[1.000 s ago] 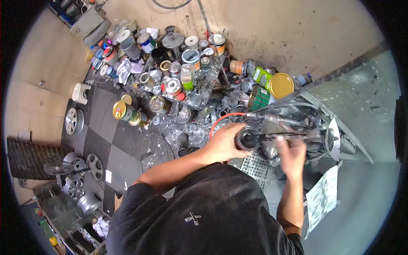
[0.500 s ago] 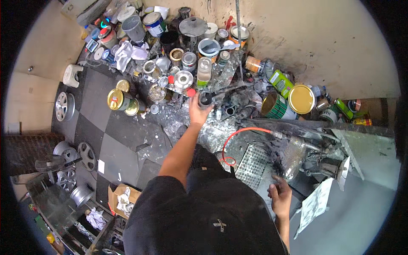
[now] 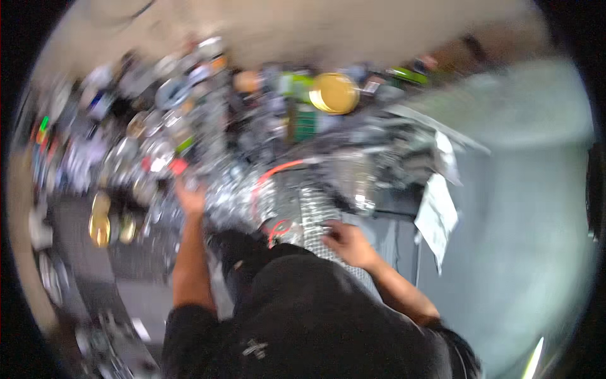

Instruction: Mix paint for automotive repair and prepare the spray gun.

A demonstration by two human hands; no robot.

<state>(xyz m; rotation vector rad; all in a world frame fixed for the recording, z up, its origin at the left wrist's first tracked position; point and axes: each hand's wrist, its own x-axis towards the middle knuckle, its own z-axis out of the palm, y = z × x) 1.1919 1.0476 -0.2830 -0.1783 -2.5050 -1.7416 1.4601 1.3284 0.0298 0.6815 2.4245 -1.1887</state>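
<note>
I am viewing the red cap lying just beyond the left hand, the nearer one, and the perforated metal grate running lengthwise away from the wearer past the right hand, both grips being too blurred to tell.

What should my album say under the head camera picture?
A blurry moment: left hand near messy cans, right hand by a metal grid, orange hose curving between.
</note>
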